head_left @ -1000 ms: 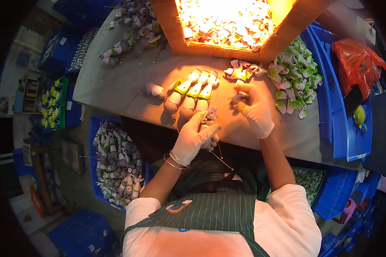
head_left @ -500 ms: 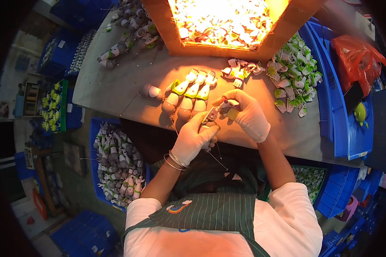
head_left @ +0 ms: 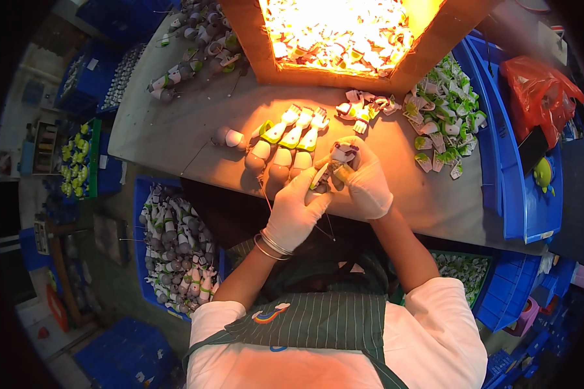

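Note:
Both my hands wear thin pale gloves and meet just over the table's near edge. My left hand (head_left: 296,211) pinches a small plastic part with a green rim (head_left: 320,176); a grey piece shows beneath it, and a thin wire hangs below the fingers. In my right hand (head_left: 370,188) is a small white plastic piece (head_left: 344,152) with dark reddish spots, held right against the green-rimmed part. Fingers hide where the two meet. Just beyond my left hand lie three white-and-green plastic pieces (head_left: 293,133) with rounded grey ends, side by side. Another grey-and-white rounded piece (head_left: 228,137) rests left of them.
A brightly lit box (head_left: 331,79) full of small parts stands at the back. White-and-green pieces (head_left: 444,117) heap up on the right, beside blue trays (head_left: 503,149) and a red plastic bag (head_left: 542,91). A blue bin (head_left: 141,259) of finished-looking pieces sits lower left.
My right hand has shifted left and slightly down, and its white piece has turned more upright. The parts in both hands are now closer together. Things on the table have stayed put.

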{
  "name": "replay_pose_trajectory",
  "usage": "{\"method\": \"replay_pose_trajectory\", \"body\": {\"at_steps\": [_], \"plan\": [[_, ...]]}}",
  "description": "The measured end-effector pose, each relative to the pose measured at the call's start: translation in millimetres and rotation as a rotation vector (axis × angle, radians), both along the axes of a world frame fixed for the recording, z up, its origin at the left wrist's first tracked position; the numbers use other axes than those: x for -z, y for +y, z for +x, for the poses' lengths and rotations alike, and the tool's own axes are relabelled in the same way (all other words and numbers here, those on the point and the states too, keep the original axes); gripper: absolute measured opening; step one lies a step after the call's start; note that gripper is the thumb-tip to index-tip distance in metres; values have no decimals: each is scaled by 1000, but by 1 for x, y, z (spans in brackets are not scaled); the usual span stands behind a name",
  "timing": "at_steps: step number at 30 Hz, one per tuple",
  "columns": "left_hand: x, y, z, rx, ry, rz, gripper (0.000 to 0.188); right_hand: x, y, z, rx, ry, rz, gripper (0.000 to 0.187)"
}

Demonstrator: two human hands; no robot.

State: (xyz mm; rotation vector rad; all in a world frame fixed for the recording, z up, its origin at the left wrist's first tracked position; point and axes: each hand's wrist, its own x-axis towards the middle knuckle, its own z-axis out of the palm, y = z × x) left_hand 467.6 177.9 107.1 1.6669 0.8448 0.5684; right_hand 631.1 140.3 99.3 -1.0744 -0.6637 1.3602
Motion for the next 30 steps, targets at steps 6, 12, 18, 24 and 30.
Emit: {"method": "replay_pose_trajectory", "body": {"at_steps": [6,12,18,24,30], "plan": [[6,-2,-3,-47,22,174,42,3,1,-3,67,45,-35,26],[-12,12,-15,-76,-186,-507,37,9,24,75,213,-1115,230,29],[-20,12,-15,11,-157,-598,35,27,37,103,210,-1743,300,34],[-16,8,-7,-104,-236,-695,44,4,5,49,301,-466,112,38],[-18,11,13,-145,-328,-459,48,-2,-12,5,85,-336,150,35]]}}
